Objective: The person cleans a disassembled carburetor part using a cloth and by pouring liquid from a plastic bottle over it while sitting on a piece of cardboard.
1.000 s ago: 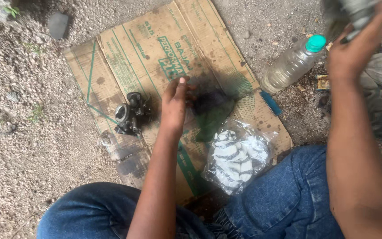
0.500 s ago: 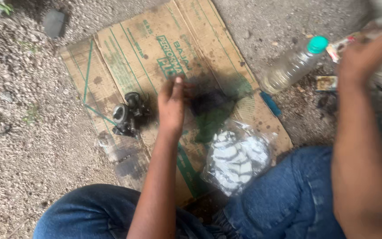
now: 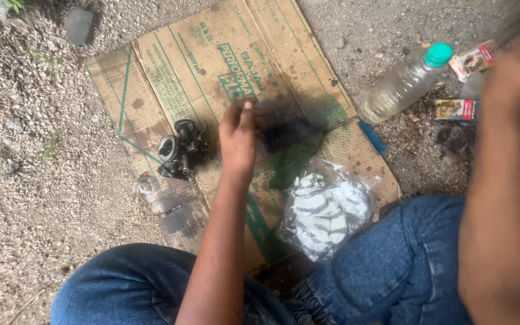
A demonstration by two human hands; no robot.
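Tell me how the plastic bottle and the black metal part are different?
The plastic bottle is clear with a green cap; the black metal part is dark and grimy. The bottle is long and smooth; the metal part is lumpy, with round openings. The bottle lies on gravel near the right hand; the metal part sits on the cardboard beside the left hand. Neither is being held.

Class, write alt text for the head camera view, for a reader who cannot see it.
A seated person in jeans rests the left hand on flattened cardboard over gravel, beside a dark metal engine part. The blurred right hand is raised near a clear plastic bottle with a green cap; a clear plastic bag lies by the knee.
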